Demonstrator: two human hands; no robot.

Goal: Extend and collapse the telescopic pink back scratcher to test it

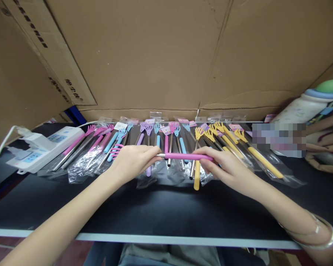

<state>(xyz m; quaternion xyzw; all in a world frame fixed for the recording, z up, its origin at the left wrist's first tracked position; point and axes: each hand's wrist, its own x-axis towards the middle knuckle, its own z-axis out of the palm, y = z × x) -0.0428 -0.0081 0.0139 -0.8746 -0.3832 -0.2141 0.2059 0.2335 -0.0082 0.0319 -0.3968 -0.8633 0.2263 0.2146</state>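
Between the two hands, just above the black table (166,210), a pink back scratcher (183,156) lies level: the left hand (133,159) is closed around its metal shaft near the claw end, and the right hand (224,168) pinches the pink handle with thumb and fingers. Beyond the hands lie the bagged scratchers (166,144) in a row. I think both grips should stay firm and in one line, so the shaft slides straight.
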